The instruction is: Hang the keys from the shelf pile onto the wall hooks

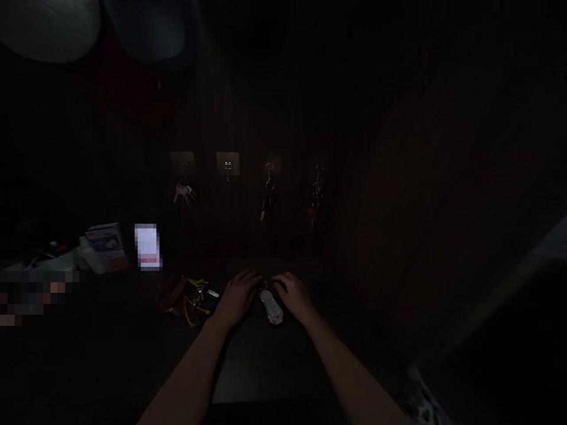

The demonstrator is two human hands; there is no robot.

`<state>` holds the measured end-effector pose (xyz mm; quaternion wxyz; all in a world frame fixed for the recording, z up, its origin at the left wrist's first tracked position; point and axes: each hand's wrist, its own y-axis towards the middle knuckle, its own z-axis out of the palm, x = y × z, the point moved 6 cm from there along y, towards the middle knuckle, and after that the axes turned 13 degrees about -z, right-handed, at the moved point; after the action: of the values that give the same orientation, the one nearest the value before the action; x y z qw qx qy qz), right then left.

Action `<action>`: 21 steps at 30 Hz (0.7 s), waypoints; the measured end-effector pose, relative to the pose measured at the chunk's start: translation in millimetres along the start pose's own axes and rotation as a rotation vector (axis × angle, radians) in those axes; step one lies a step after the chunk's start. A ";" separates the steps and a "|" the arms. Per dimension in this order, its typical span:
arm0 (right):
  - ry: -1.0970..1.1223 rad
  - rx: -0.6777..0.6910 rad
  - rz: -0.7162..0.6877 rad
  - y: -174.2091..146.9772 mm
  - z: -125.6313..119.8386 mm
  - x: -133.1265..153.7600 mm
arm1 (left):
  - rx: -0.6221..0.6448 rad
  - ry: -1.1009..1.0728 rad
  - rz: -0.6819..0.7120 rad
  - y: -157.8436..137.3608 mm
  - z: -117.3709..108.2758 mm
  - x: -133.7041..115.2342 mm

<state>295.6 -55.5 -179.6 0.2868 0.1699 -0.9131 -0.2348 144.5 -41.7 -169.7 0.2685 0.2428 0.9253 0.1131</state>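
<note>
In a very dark scene, a grey oval key fob with a small metal ring at its far end lies on the dark surface between my hands. My left hand rests just left of it, fingers stretched forward and apart. On the other side, my right hand lies with its fingers extended near the ring. Neither hand appears to hold anything. Left of my left hand is a tangle of keys with yellow cords, beside a brown strap-like loop.
Several hooks line the wall ahead: one carries a key bunch, others a dark key set and a key chain; one metal hook is bare. A box stands left, near a bright blurred rectangle. Caps hang above.
</note>
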 end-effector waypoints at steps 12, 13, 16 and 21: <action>-0.045 0.078 0.031 1.5 1.6 5.8 | 0.011 -0.054 0.031 1.8 2.6 -0.7; -0.038 0.076 0.036 1.5 1.7 5.9 | 0.004 -0.056 0.037 1.8 2.2 -1.4; 0.014 0.055 0.053 1.6 2.7 4.8 | -0.035 -0.074 0.054 2.0 -1.0 -4.3; 0.294 -0.055 0.087 3.9 0.4 4.1 | -0.101 -0.164 0.046 1.5 -9.1 -8.2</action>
<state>291.5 -53.9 -176.0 0.4318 0.1547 -0.8610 -0.2196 146.1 -45.3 -158.0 0.3524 0.2584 0.8876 0.1454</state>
